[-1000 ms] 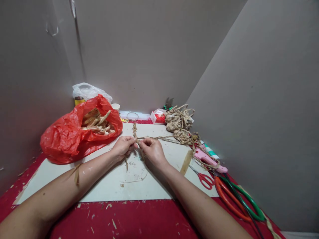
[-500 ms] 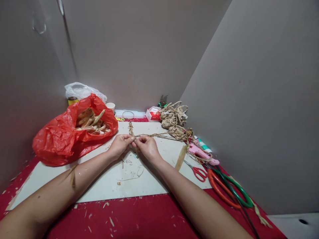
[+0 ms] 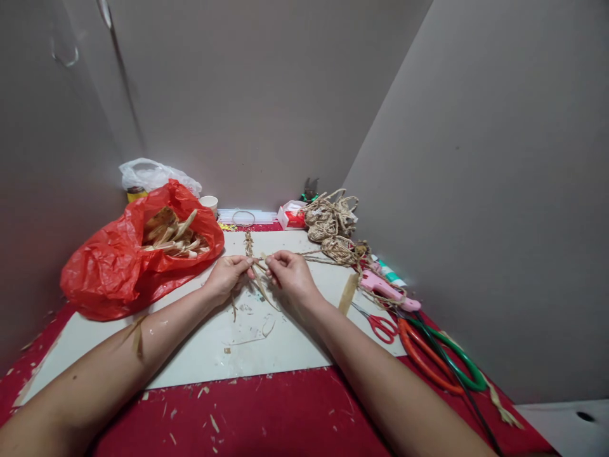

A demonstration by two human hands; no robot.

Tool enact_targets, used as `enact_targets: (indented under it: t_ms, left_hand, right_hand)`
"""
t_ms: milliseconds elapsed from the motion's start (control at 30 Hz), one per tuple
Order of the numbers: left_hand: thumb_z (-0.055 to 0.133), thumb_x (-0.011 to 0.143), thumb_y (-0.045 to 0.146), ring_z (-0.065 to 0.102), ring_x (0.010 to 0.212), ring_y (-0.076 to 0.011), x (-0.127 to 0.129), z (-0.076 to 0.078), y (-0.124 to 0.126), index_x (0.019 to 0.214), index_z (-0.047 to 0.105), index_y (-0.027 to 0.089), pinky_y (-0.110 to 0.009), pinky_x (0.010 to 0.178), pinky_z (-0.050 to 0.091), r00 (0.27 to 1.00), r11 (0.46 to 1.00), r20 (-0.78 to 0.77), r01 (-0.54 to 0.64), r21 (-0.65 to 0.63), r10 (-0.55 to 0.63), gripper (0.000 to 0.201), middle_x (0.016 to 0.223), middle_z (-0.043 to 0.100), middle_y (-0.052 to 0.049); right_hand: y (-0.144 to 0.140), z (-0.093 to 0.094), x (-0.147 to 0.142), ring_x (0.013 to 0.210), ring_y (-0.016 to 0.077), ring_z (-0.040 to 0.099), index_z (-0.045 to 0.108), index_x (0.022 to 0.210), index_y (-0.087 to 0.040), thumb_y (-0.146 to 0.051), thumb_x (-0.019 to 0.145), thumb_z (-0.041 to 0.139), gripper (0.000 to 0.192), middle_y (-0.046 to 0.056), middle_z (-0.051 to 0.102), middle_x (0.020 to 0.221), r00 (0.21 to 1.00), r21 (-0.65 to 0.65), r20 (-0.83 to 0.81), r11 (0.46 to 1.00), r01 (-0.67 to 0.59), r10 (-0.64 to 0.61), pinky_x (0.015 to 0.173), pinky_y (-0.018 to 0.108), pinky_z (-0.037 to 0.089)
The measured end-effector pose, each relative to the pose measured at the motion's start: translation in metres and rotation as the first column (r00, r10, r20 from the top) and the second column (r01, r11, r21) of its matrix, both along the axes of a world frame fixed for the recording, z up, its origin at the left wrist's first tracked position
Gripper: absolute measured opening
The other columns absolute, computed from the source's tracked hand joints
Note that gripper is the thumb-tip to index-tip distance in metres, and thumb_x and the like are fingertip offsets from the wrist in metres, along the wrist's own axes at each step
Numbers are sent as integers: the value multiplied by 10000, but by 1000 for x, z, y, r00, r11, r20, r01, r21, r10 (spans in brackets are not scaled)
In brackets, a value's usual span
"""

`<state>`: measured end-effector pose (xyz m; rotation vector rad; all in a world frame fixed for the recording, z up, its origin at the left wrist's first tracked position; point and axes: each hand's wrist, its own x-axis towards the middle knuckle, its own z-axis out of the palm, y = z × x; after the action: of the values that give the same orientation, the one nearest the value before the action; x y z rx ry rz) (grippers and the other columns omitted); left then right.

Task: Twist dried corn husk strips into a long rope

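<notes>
The left hand [image 3: 227, 277] and the right hand [image 3: 291, 274] meet over the middle of a white board [image 3: 266, 346], which lies on the red counter [image 3: 266, 412]. Both hands pinch the same piece of braided straw rope [image 3: 249, 246]. The fingers of the left hand are closed on the rope at its near end, and the fingers [image 3: 275, 260] of the right hand grasp thin loose straw strands [image 3: 262, 289] just beside it. These strands hang down between the two hands and touch the board. The braided part runs away from the hands toward the back wall and lies flat on the board.

From the right hand a thinner cord goes to the right, to a heap of braided rope bundles [image 3: 332, 223] near the corner. On the left a red plastic bag [image 3: 128, 260] stands open with dry straw strips [image 3: 172, 232] inside. Behind it there is a white plastic bag [image 3: 155, 176] and a small cup [image 3: 209, 203]. A wire ring [image 3: 243, 218] and a small red and white box [image 3: 291, 216] lie at the back edge.

On the right side a pink glue gun [image 3: 387, 291] lies near the rope bundles. Red scissors [image 3: 380, 324] are just beside it, and larger orange and green handles [image 3: 442, 365] lie nearer to the counter edge. Small bits of straw are scattered over the board and the red counter.
</notes>
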<state>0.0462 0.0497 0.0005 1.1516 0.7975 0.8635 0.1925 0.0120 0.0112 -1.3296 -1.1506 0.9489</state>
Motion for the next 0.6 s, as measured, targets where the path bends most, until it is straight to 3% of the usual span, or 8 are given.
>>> enact_targets:
  t_ms: [133, 300, 433, 600]
  left_hand:
    - [676, 679, 339, 199, 313, -2, 0, 2, 0, 866, 622, 105, -190, 342, 81, 1000, 996, 22, 17, -89, -15, 304, 511, 515, 35]
    - [694, 656, 340, 199, 318, -2, 0, 4, -1, 771, 608, 112, -190, 346, 68, 999, 992, 19, 28, -120, -26, 269, 478, 468, 49]
    - [689, 657, 329, 207, 324, -2, 0, 4, -2, 704, 592, 109, -190, 346, 72, 999, 992, 32, 41, -116, -38, 245, 464, 442, 50]
    - [696, 661, 337, 223, 322, 0, -1, -1, 2, 762, 613, 104, -192, 345, 79, 998, 994, 37, 47, -100, -43, 267, 499, 470, 43]
  right_hand:
    - [0, 9, 13, 450, 86, 427, 544, 683, -163, -379, 674, 590, 221, -8, 562, 592, 996, 85, 62, 995, 58, -63, 418, 206, 337]
    - [3, -3, 5, 545, 107, 467, 561, 627, -160, -354, 681, 586, 203, -5, 553, 595, 983, 122, 183, 992, -28, 6, 534, 224, 386]
    - [7, -18, -3, 536, 113, 466, 529, 608, -171, -320, 677, 575, 171, -7, 537, 571, 962, 79, 272, 997, -14, -8, 501, 217, 371]
    - [7, -20, -5, 479, 99, 442, 500, 695, -183, -322, 685, 571, 157, -34, 519, 533, 975, 61, 219, 998, -35, 20, 456, 201, 345]
